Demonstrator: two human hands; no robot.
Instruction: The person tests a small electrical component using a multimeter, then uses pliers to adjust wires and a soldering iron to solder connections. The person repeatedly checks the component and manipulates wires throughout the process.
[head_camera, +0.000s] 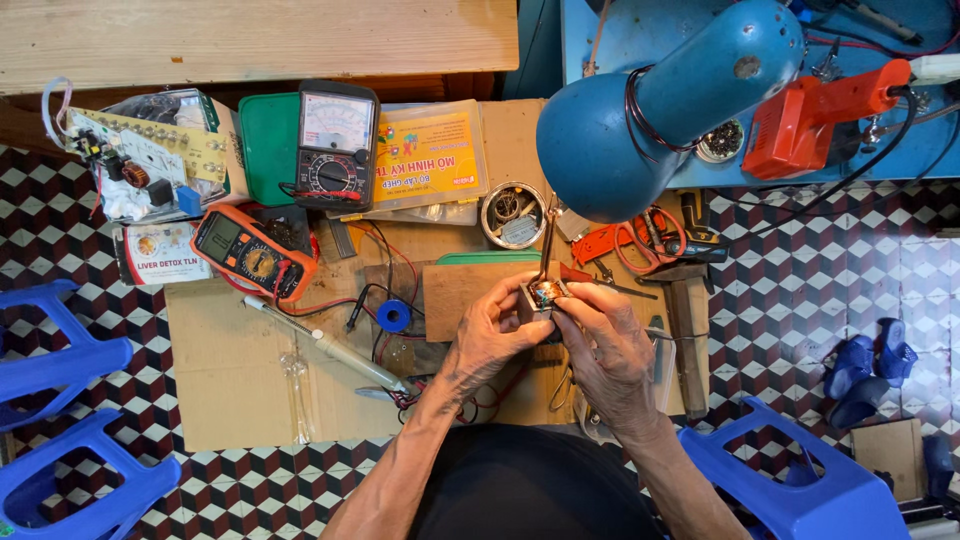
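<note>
Both hands meet over the near middle of the flat brown cardboard sheet (230, 380). Left hand (492, 335) and right hand (605, 345) pinch a small dark electronic part (545, 293) between fingertips (detail too small to tell). Blue solder spool (393, 316) just left; orange digital multimeter (255, 252) toward the sheet's far-left corner.

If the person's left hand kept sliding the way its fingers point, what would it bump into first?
The left hand points up and right, already touching the small part pinched between both hands. Beyond that, probably the blue lamp shade, though depth is unclear.
</note>
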